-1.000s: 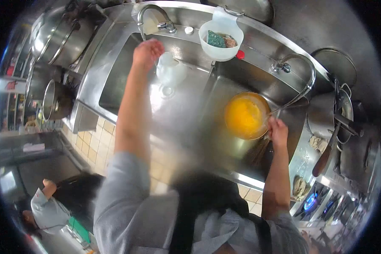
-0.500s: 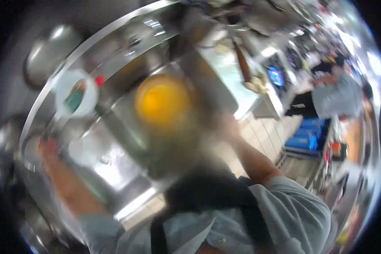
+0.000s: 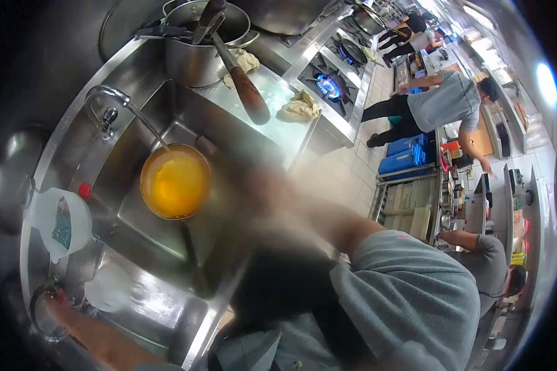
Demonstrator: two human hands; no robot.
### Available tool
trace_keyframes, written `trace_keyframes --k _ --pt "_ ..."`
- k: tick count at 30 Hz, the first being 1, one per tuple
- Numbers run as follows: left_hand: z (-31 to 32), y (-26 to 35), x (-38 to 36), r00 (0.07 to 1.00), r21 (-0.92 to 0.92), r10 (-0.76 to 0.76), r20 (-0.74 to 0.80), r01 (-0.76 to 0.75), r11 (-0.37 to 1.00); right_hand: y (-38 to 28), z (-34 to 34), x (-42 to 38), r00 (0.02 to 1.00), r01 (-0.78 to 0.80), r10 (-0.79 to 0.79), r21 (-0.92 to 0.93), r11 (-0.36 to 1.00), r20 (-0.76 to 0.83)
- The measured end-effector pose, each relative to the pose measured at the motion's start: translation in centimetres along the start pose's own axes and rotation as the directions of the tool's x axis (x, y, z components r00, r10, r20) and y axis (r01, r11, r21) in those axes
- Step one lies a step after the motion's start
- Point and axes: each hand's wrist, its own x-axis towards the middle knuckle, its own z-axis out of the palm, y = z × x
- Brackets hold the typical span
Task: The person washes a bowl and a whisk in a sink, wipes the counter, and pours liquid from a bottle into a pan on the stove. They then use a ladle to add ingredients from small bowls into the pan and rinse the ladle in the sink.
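Along the sink's far ledge, a white plastic holder (image 3: 78, 216) with a green pad (image 3: 62, 235) inside, and just beside it a red cap (image 3: 85, 190). In the left basin, a whitish translucent container (image 3: 109, 287). Past the right basin (image 3: 120, 167), on a pale surface (image 3: 278, 139), a metal pot (image 3: 195, 68) with tools across its mouth, one wooden handle (image 3: 250, 99) jutting out over the surface. Near the surface's end, a crumpled cloth (image 3: 300, 108); beyond that, a lit burner (image 3: 329, 86) with a blue flame. Across the floor, a co-worker (image 3: 442, 102) in a grey top near some blue bins (image 3: 408, 154); farther right and lower, another person (image 3: 488, 266) beside the shelving. In the way at the near side, a dark apron (image 3: 278, 278) and a blurred right forearm, hiding part of the sink's edge.

Inside the right basin, a round vessel (image 3: 176, 182) of yellow-orange liquid, beneath a curved tap (image 3: 89, 111), with water running to its far rim. Well apart from the vessel, the left hand (image 3: 57, 306), right at the other tap (image 3: 33, 306); impossible to tell whether gripping it. Nearer the vessel, the right hand (image 3: 275, 198), too smeared to tell how wide or narrow, or holding what.
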Motion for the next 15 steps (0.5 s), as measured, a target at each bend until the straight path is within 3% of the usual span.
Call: trace_keyframes --k 2,3,4,7,8,9,12,13,14,15 --pt "-0.7 -1.3 -0.4 0.996 -0.067 0.063 -0.067 -0.068 0.995 -0.2 -0.2 0.2 1.000 -0.002 0.002 0.013 1.000 0.004" --pt "-2.0 -3.2 0.0 0.934 0.366 0.345 0.095 -0.355 0.860 -0.4 -0.5 0.2 1.000 -0.008 0.008 0.004 1.000 0.001" --pt "-2.8 -3.8 -0.7 0.913 0.372 0.394 0.102 -0.403 0.837 -0.5 -0.5 0.2 1.000 -0.012 0.012 -0.002 1.000 0.000" --pt "-4.2 -5.6 -1.0 0.851 0.022 0.439 0.290 -0.464 0.886 0.1 0.1 0.8 0.993 -0.009 0.017 -0.068 0.998 0.118" --pt "-5.4 -5.7 -0.7 0.762 -0.180 0.461 0.454 -0.429 0.885 -0.3 0.3 0.3 0.999 -0.001 0.001 -0.011 1.000 -0.032" --pt "-6.5 -5.7 -0.5 0.634 -0.341 0.476 0.609 -0.333 0.879 -1.6 -1.0 1.0 0.982 -0.099 0.114 -0.107 0.989 0.149" --pt "-5.2 -7.9 -4.0 0.821 -0.135 0.523 0.229 -0.505 0.853 -0.7 0.5 1.6 0.948 0.007 0.083 -0.282 0.960 0.308" --pt "-2.4 -8.3 -8.0 0.892 -0.071 0.447 0.063 -0.443 0.894 -0.4 0.8 1.9 0.942 0.047 0.048 -0.271 0.961 0.333" --pt "1.5 -8.1 -13.2 0.929 -0.034 0.354 -0.105 -0.359 0.933 0.0 1.2 2.3 0.935 0.080 0.019 -0.263 0.961 0.354" --pt "3.2 -9.9 -16.1 0.873 0.145 0.474 -0.117 -0.457 0.878 0.3 1.5 3.1 0.928 0.112 -0.013 -0.245 0.963 0.372"
